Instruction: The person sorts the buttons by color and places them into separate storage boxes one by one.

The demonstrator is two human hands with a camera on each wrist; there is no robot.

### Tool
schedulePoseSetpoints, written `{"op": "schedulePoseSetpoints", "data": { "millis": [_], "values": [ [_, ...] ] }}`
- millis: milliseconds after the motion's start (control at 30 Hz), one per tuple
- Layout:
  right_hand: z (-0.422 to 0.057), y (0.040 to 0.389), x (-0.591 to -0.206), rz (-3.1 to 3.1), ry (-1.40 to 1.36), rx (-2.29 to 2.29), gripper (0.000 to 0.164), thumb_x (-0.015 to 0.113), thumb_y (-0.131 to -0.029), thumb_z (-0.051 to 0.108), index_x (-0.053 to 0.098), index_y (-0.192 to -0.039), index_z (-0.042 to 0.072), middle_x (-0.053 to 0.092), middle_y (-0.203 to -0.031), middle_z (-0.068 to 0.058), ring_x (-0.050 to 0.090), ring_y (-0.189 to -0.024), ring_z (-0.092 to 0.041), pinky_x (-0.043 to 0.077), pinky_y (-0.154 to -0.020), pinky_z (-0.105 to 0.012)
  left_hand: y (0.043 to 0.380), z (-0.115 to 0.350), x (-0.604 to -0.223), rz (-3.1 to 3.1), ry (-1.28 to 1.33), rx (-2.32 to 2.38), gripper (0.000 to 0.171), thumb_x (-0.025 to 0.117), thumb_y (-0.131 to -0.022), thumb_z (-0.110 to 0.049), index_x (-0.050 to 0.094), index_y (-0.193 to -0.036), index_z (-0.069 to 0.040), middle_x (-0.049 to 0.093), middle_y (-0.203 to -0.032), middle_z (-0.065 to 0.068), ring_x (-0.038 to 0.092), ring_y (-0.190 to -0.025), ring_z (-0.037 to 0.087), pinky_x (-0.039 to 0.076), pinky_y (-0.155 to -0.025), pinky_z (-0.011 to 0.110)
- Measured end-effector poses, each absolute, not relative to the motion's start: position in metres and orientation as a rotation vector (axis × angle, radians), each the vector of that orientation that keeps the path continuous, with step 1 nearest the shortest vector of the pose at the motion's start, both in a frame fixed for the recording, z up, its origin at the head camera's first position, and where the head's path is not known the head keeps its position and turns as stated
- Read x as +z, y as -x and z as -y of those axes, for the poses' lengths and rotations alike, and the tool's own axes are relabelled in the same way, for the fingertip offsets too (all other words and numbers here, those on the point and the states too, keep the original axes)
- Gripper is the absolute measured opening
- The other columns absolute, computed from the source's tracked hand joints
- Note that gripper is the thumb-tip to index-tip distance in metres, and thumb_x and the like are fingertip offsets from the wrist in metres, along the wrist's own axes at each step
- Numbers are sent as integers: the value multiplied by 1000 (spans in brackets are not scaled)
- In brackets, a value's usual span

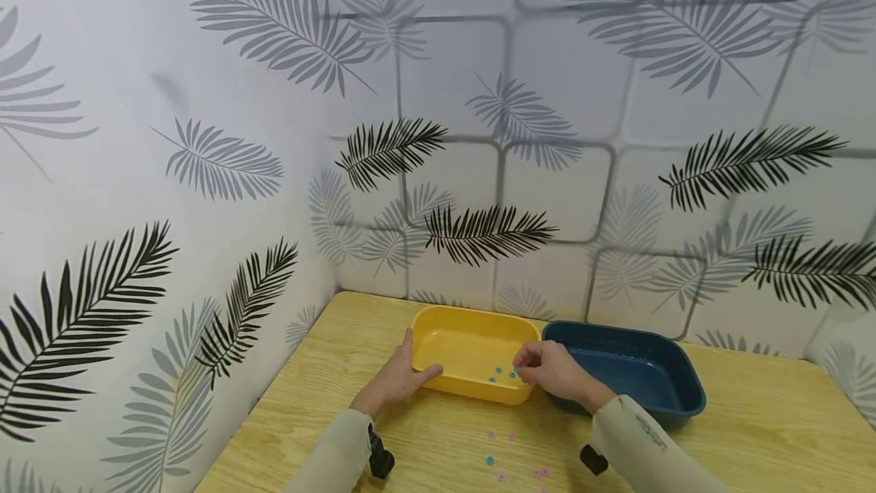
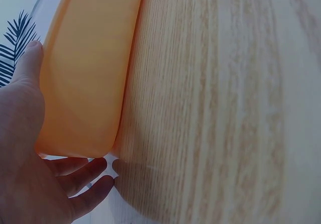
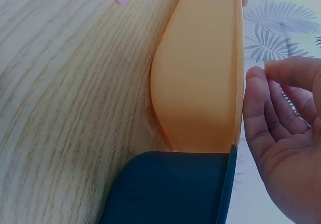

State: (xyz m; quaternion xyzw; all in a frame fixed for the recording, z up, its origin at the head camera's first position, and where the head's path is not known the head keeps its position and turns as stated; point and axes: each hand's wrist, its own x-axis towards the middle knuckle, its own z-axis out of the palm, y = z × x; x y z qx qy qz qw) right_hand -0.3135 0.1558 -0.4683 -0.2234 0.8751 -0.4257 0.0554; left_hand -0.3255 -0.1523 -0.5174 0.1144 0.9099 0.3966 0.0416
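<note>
- yellow tray [image 1: 452, 352] by the far edge of the worktop [image 1: 328, 379], blue buttons [image 1: 492, 380] in its near right corner.
- my left hand [image 1: 395, 381] grips its left end.
- my right hand [image 1: 556, 373] presses fingers together at its right end; pinching what, i can't tell.

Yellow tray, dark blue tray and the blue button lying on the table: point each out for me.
Yellow tray [image 1: 455, 352]: head view, bare inner floor.
Dark blue tray [image 1: 643, 373]: head view, bare inner floor.
Blue button [image 1: 490, 461]: head view, middle of its face.
</note>
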Motion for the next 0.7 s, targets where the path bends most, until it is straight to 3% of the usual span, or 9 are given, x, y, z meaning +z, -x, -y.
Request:
{"op": "schedulePoseSetpoints", "data": {
  "millis": [700],
  "values": [
    [-152, 334, -470, -2678, 467, -1315, 8, 62, -89, 3, 65, -95, -1, 63, -81, -4, 59, -71, -17, 50, -63, -30, 325, 151, -517, -2789, -333, 1205, 104, 61, -87, -52, -5, -151, -3, 13, -152, 28, 21, -137, 41, 22, -108, 52]
  ]
}}
